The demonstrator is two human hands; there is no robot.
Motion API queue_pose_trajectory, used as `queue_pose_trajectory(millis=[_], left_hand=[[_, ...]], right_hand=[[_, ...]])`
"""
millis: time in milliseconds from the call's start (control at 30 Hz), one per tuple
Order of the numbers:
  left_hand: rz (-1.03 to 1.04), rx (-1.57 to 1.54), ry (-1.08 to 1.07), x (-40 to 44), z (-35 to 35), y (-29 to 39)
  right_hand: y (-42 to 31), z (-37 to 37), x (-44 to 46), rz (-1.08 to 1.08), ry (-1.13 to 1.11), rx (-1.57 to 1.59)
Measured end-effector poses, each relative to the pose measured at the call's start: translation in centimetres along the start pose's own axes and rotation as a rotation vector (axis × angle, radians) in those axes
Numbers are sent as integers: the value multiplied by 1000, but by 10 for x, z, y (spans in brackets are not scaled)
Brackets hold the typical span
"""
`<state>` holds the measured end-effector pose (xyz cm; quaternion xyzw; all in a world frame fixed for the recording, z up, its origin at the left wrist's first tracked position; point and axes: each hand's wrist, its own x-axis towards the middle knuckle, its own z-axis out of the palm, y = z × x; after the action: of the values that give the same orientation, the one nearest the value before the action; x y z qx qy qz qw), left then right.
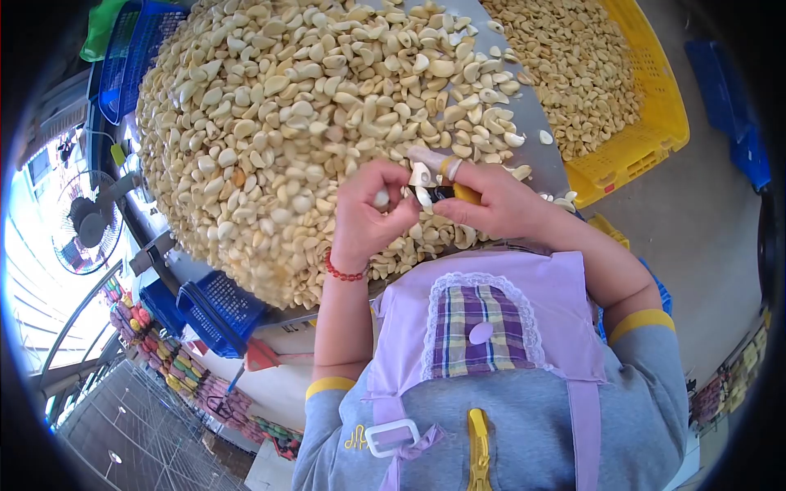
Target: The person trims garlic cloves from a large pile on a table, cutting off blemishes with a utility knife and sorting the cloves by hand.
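Observation:
A large heap of peeled garlic cloves (270, 106) covers the metal worktable in front of me. My left hand (372, 209), with a red bead bracelet at the wrist, pinches a garlic clove (423, 197) at the fingertips, and another pale clove shows at its palm. Close against it, my right hand (495, 192) is closed on a small yellow-handled cutting tool (467, 194) with a dark part toward the clove; its blade is mostly hidden. Pale coverings wrap the right index finger. Both hands are just above the near side of the heap.
A yellow crate (667, 123) full of cloves stands at the right, beyond the table's metal edge (540, 151). Blue baskets (221, 311) sit at the left edge, near a fan (88, 221). More blue crates (725, 98) are on the floor at far right.

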<state>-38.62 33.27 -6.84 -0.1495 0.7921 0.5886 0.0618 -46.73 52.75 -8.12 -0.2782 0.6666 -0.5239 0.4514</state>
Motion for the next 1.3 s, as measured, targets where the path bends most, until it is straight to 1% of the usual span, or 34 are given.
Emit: queue_pose_trajectory(millis=[67,100,167,200,233,267,333,400,467,567,667,800,833,900,933,967,1033,1067,1100,1133,1167,1200,1267,1300], left_hand=[[96,32,-42,1,5,-1],[69,-84,-44,0,7,0],[91,-288,-128,-2,5,-8],[102,-386,-166,-4,3,-15],[89,-762,-216,-7,7,-17],[88,-1095,-357,-7,6,-17],[151,-1181,-281,-7,2,-10],[210,-1191,-25,-1,-9,-11],[-28,-707,303,4,-46,-26],[200,903,328,32,-65,-29],[268,1081,215,43,-72,-37],[346,823,175,45,-68,-37],[186,573,192,42,-64,-36],[-136,70,216,29,-50,-31],[-149,-54,183,25,-42,-26],[-162,-179,151,21,-31,-18],[-222,-404,73,15,-19,-14],[-194,-434,59,12,-14,-13],[-165,-465,46,9,-8,-12],[-136,-494,34,7,-3,-12],[-56,-483,21,5,1,-12],[-51,-485,10,4,3,-11],[-41,-485,-10,1,4,-6],[-26,-534,-12,0,5,-8]], right_hand=[[11,5,2,-2,-20,37],[13,6,2,-7,-31,57],[12,4,3,-43,-52,101],[13,5,4,-5,-23,174],[13,7,5,31,7,248],[11,8,5,68,39,321],[6,-1,4,141,60,440],[9,-5,2,199,100,501],[14,-2,3,200,161,502],[15,-1,5,204,194,521],[14,-2,6,191,191,516],[12,-1,3,137,233,448],[12,-1,1,126,244,421],[14,-2,-1,84,236,238],[14,-3,-2,63,228,143],[11,-1,0,-6,248,140],[7,2,0,-18,199,126],[2,4,1,-23,174,119],[-6,1,0,39,109,136],[-3,2,0,37,84,69],[3,3,1,34,59,4],[6,4,2,29,32,-62],[-4,4,2,39,28,26],[-7,4,2,43,27,70]])
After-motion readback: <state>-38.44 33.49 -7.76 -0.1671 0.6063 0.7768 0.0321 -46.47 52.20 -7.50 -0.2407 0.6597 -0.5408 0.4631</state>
